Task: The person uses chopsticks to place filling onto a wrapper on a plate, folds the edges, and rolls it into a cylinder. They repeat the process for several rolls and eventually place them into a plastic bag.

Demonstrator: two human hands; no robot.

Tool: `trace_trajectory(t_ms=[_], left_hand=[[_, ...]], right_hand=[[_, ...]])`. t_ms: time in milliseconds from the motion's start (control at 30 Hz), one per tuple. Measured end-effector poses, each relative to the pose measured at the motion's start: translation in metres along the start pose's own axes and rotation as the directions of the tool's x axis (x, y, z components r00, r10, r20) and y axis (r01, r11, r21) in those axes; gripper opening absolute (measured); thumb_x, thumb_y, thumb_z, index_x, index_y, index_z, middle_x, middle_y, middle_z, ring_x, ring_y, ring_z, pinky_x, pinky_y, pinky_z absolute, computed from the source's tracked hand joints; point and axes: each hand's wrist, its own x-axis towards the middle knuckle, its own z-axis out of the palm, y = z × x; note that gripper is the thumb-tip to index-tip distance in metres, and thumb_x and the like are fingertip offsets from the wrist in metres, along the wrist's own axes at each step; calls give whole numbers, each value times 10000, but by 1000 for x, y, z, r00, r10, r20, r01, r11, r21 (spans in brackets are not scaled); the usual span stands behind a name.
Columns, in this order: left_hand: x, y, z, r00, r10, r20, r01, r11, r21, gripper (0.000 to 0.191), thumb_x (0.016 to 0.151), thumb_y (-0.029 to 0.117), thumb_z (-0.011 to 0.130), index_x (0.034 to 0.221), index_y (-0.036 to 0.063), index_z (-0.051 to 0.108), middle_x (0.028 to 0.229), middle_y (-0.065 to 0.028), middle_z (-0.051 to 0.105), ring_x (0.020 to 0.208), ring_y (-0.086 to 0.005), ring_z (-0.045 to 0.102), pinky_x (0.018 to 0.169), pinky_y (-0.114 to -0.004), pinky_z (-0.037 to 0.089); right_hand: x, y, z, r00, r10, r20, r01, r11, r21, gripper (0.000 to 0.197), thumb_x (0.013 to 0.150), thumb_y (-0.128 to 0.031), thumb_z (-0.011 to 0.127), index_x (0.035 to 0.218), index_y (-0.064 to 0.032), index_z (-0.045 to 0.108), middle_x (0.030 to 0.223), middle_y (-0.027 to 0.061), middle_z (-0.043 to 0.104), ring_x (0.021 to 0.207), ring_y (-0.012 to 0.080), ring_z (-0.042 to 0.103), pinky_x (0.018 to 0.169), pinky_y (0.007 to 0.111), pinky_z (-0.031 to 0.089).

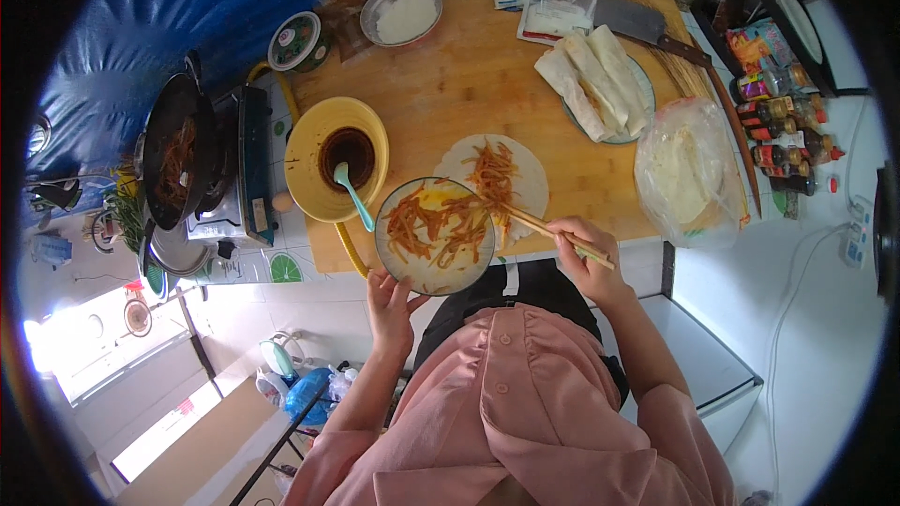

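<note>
My left hand grips the lower left rim of a round plate that carries cooked orange-brown shreds. In my right hand is a pair of wooden chopsticks, their tips among shreds at the plate's right edge. Partly covered by that plate, a thin round flatbread lies on the wooden board. A strip of the same shreds rests across the flatbread. Left of the plate stands a yellow bowl with dark sauce and a pale green spoon in it.
Rolled flatbreads sit on a plate at the back right, beside a plastic bag of flatbreads. A cleaver lies behind them. At left, a wok stands on a gas stove, near an egg. Sauce bottles line the right.
</note>
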Motion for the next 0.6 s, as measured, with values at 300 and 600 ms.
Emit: trace_trajectory(t_ms=[300,600], left_hand=[[-3,-4,-14,1000,-2,21,3,998,-69,177,920,50,486,1082,108,445,1079,-72,591,948,-167,607,722,-319,576],[9,12,-4,994,32,108,-11,982,-187,162,935,62,485,1088,103,448,1047,-66,594,938,-159,615,727,-322,578]], right_hand=[[-7,5,-1,971,110,-210,-110,994,14,97,909,-40,560,982,9,599,850,111,653,668,162,615,623,267,480],[-11,-3,8,990,44,-134,-37,998,58,105,903,-47,568,980,11,607,816,107,640,641,149,598,574,252,461]])
